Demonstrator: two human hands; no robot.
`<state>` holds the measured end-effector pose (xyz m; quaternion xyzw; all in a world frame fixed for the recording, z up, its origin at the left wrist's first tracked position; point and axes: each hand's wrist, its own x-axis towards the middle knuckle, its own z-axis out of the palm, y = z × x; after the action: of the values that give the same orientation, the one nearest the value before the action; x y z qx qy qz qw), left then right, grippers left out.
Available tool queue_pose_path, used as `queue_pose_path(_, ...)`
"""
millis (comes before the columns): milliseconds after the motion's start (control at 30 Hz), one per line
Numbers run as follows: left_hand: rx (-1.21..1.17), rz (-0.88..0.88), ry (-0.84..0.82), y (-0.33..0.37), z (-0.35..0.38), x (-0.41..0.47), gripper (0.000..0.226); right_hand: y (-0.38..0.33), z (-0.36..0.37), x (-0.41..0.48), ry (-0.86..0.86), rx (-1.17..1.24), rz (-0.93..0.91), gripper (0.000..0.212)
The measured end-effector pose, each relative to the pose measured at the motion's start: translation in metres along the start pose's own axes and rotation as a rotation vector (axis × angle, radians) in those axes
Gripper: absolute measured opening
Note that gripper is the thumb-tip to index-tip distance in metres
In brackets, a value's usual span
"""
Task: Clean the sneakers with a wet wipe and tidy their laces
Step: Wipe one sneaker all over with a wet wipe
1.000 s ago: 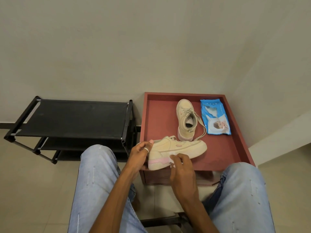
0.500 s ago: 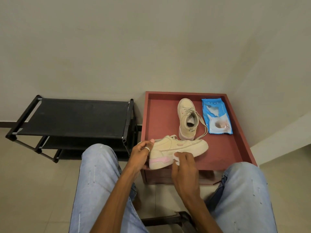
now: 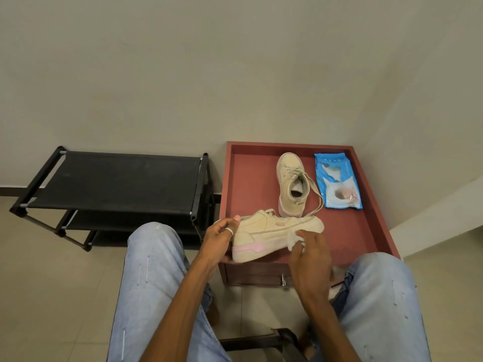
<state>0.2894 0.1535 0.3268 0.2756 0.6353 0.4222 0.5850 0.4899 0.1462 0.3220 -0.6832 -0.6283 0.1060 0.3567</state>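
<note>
A beige sneaker (image 3: 271, 233) with a pink patch on its sole lies on its side over the near edge of the red table (image 3: 350, 231), toe to the right. My left hand (image 3: 220, 235) grips its heel, thumb on top. My right hand (image 3: 308, 253) pinches a white wet wipe (image 3: 294, 239) against the sole near the toe. The second beige sneaker (image 3: 291, 185) stands upright farther back, its loose laces trailing to the right. A blue wet wipe pack (image 3: 335, 184) lies beside it.
A black shoe rack (image 3: 115, 178) stands left of the red table against the wall. My knees in light jeans sit either side of the table's front. A dark stool frame (image 3: 261, 340) shows between my legs on the tiled floor.
My right hand has slid the wipe rightward along the sole, from the pink patch toward the toe. The left hand keeps its hold on the heel.
</note>
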Motion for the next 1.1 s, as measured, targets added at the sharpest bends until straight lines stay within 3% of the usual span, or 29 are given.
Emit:
queue_pose_path(167, 0.013, 0.001, 0.006, 0.001, 0.001, 0.000, 0.033, -0.023, 0.014, -0.021, -0.085, -0.035, -0.140, 0.028)
queue_pose_path(467, -0.002, -0.005, -0.010, 0.002, 0.000, -0.001, 0.032, -0.013, 0.000, -0.005, 0.009, -0.400, -0.158, 0.027)
queue_pose_path(1100, -0.004, -0.005, -0.008, 0.003, 0.000, -0.003, 0.032, -0.005, 0.009, -0.013, -0.058, -0.187, -0.271, 0.047)
